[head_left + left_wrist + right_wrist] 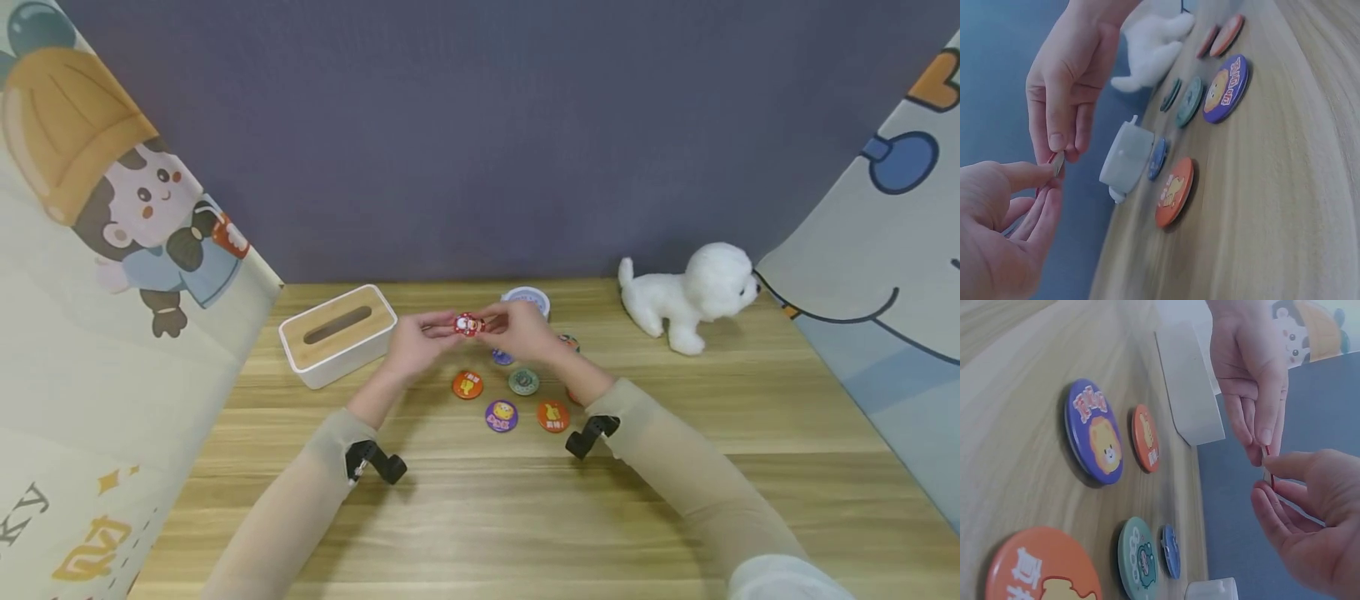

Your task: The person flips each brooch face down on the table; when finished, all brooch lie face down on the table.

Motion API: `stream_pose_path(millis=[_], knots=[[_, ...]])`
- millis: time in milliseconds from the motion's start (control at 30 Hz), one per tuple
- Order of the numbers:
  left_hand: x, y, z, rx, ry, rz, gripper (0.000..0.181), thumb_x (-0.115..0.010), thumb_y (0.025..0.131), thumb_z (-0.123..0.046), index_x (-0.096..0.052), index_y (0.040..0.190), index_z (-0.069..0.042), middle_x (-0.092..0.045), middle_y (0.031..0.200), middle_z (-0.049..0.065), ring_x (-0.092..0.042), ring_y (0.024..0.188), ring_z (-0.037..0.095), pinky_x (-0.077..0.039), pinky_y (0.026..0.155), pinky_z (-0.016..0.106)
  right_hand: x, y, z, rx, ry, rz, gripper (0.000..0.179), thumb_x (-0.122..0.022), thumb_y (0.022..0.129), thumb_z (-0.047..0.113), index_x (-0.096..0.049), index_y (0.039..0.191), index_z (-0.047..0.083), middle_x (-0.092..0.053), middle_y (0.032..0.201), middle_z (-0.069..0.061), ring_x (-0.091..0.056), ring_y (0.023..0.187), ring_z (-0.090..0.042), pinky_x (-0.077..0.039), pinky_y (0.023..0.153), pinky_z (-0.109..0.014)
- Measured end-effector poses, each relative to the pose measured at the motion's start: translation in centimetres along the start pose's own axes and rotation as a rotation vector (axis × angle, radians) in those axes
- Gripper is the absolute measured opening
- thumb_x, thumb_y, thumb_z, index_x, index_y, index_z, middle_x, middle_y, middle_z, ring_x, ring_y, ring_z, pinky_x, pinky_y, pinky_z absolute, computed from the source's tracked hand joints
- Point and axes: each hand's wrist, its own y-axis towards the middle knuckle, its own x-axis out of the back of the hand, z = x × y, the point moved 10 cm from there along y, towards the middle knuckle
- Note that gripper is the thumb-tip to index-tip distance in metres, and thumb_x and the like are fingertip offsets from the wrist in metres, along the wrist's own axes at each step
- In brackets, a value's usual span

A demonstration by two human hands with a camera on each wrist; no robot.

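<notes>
Both hands meet over the middle of the table around a small red badge with a printed figure. My left hand pinches its left edge between thumb and fingers. The right hand pinches the opposite edge. In the left wrist view the badge is seen nearly edge-on, held well above the tabletop. Below the hands lie several round badges: an orange one, a purple one with a lion, a green one, another orange one and a blue one. The right arm partly hides others.
A white tissue box with a wooden lid stands left of the hands. Behind the right hand is a small white round container, partly covered. A white plush dog stands at the back right. A dark panel rises behind the wooden table.
</notes>
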Motion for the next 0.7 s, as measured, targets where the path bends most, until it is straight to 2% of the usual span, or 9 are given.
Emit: stream_pose_path(millis=[167, 533, 700], knots=[[-0.18, -0.12, -0.39, -0.005, -0.006, 0.011, 0.048, -0.081, 0.090, 0.001, -0.068, 0.136, 0.003, -0.074, 0.126, 0.027, -0.078, 0.112, 0.035, -0.066, 0.089, 0.026, 0.45, 0.13, 0.18, 0.023, 0.057, -0.016, 0.043, -0.083, 0.091, 0.009, -0.072, 0.132, 0.002, -0.078, 0.120, -0.017, -0.079, 0.101, -0.026, -0.067, 0.083, -0.026], [-0.44, -0.12, -0.63, -0.028, -0.006, -0.001, 0.046, -0.081, 0.090, -0.001, -0.069, 0.135, 0.001, -0.075, 0.124, 0.026, -0.077, 0.113, 0.037, -0.067, 0.090, 0.034, 0.67, 0.23, 0.21, 0.024, 0.070, -0.010, 0.051, -0.084, 0.090, 0.007, -0.068, 0.138, 0.001, -0.077, 0.124, -0.017, -0.078, 0.100, -0.026, -0.067, 0.084, -0.024], [-0.46, -0.05, -0.56, -0.020, -0.031, -0.012, 0.048, -0.082, 0.089, 0.002, -0.068, 0.135, 0.002, -0.075, 0.123, 0.026, -0.078, 0.111, 0.036, -0.067, 0.088, 0.031, 0.81, 0.16, 0.35, 0.027, 0.095, -0.014, 0.049, -0.082, 0.090, 0.002, -0.068, 0.137, 0.001, -0.076, 0.126, -0.018, -0.078, 0.100, -0.027, -0.067, 0.086, -0.025]])
